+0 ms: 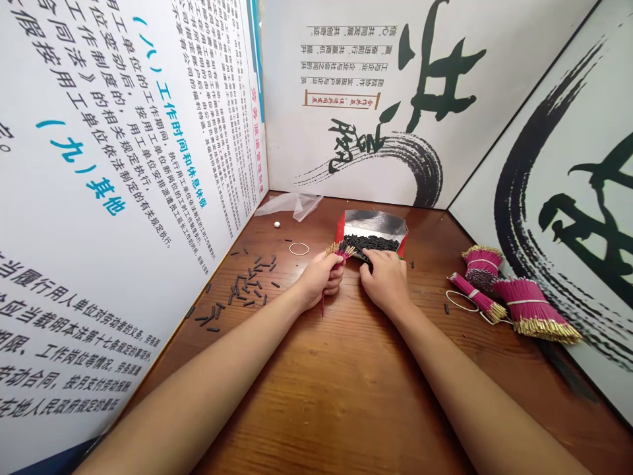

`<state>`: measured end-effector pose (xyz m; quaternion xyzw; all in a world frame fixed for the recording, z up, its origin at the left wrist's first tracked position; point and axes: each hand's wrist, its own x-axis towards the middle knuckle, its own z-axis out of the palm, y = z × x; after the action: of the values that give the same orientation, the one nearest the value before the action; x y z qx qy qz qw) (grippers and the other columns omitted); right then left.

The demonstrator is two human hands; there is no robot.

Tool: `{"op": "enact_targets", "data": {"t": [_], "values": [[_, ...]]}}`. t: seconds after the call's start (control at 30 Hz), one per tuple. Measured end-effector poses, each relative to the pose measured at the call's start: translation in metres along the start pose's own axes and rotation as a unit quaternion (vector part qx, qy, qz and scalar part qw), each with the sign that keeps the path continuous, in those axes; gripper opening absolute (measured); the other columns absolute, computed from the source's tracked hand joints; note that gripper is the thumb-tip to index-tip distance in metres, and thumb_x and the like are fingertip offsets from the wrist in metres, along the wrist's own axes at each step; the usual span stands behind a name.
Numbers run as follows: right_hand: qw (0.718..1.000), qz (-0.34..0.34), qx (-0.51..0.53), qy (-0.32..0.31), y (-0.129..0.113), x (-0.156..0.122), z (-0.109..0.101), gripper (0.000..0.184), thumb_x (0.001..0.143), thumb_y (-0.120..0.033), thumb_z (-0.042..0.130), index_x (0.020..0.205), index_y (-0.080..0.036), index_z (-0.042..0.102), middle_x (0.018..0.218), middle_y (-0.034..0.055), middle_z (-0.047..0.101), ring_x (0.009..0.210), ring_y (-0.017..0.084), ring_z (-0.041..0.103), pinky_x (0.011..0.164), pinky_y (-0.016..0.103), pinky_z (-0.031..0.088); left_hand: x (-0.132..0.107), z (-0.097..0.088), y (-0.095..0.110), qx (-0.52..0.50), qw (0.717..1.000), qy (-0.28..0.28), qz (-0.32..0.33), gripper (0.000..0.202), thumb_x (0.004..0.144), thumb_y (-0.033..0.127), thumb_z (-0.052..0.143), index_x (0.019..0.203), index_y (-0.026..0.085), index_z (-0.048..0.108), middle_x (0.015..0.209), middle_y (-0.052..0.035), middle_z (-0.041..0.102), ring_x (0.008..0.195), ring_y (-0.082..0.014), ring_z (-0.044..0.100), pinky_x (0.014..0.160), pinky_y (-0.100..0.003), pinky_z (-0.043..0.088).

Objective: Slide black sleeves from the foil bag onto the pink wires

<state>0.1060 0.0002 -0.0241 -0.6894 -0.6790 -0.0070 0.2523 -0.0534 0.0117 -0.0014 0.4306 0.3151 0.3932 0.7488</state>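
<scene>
My left hand (322, 277) is closed around a small bunch of pink wires with gold tips (338, 252), held upright over the wooden table (346, 396). My right hand (384, 276) rests just to the right, fingers curled and pinching at the pile of small black tubes (370, 243) that lies on an opened silver and red foil packet (376, 223). What its fingertips hold is too small to make out.
Several loose black tubes (247, 287) lie scattered at the left. Bundles of pink gold-tipped wires (524, 307) tied with bands lie at the right, with a rubber band (461, 301) beside them. Another rubber band (299, 249) and a clear plastic bag (294, 203) lie farther back. Printed boards wall in three sides.
</scene>
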Motion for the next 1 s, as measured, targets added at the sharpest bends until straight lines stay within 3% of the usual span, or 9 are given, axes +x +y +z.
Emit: {"op": "enact_targets", "data": {"t": [0.3,0.5,0.7,1.0], "values": [[0.998,0.003,-0.049,-0.036,-0.0033,-0.0035,-0.0025,0.041,0.09,-0.031,0.048,0.126,-0.027,0.068,0.14,0.0058,0.06,0.129,0.032,0.042,0.1,0.049,0.032,-0.0007,0.0015,0.0014,0.0,1.0,0.006,-0.001,0.015,0.084,0.023,0.047,0.072,0.021,0.039,0.049,0.0109,0.027,0.034,-0.0038,0.015,0.033,-0.018,0.014],[0.999,-0.01,-0.034,-0.032,-0.0004,-0.0023,-0.0006,0.04,0.091,-0.025,0.044,0.121,-0.021,0.07,0.135,0.0054,0.065,0.12,0.031,0.048,0.095,0.047,0.034,-0.0014,0.001,0.001,0.0,1.0,0.003,0.0,0.016,0.083,0.024,0.05,0.072,0.021,0.039,0.05,0.0111,0.027,0.034,-0.0035,0.015,0.033,-0.017,0.014],[1.0,-0.015,0.0,0.004,0.0001,-0.0013,-0.0003,0.044,0.091,-0.024,0.043,0.127,-0.016,0.065,0.131,0.0096,0.067,0.12,0.028,0.051,0.098,0.045,0.033,-0.0011,0.0011,0.0007,-0.001,1.0,-0.001,0.004,0.015,0.084,0.025,0.049,0.074,0.021,0.039,0.05,0.0112,0.027,0.034,-0.0035,0.015,0.033,-0.017,0.014],[1.0,-0.008,0.003,0.004,0.0006,-0.0007,0.0003,0.041,0.091,-0.024,0.043,0.122,-0.015,0.069,0.128,0.0091,0.069,0.116,0.027,0.052,0.095,0.041,0.034,-0.0002,0.0006,0.0006,-0.006,1.0,0.002,0.001,0.016,0.084,0.024,0.048,0.072,0.021,0.039,0.048,0.011,0.027,0.033,-0.0036,0.015,0.033,-0.018,0.014]]}}
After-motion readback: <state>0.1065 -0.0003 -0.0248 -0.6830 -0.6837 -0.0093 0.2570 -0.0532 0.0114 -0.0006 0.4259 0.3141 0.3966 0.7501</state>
